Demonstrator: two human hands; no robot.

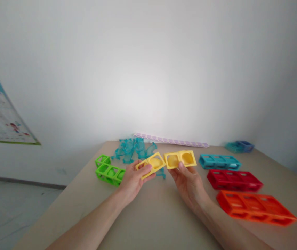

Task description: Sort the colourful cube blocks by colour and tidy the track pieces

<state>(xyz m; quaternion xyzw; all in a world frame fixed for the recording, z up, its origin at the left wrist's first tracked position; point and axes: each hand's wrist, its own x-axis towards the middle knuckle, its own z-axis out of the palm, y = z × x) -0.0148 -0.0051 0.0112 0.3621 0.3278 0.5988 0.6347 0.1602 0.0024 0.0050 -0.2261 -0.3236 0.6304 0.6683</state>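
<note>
Above the middle of the table, my left hand (pixel 135 178) is closed round a yellow two-cell plastic block (pixel 157 161), tilted up to the right. In my right hand (pixel 186 182) is a second yellow two-cell block (pixel 174 160), held nearly level with the thumb across its front. The near ends of the two blocks almost meet; I cannot tell whether they touch. Just left of my left hand lie green open-frame blocks (pixel 109 173), one smaller green cube (pixel 102 160) behind. Behind the hands is a heap of clear teal plastic pieces (pixel 133 149).
On the right, three-cell blocks in teal (pixel 220 162), red (pixel 234 180) and orange (pixel 255 206) lie in a row towards me. A blue container (pixel 245 146) sits at the back right corner. A purple patterned strip (pixel 171 140) runs along the wall. A poster (pixel 6 111) hangs at left.
</note>
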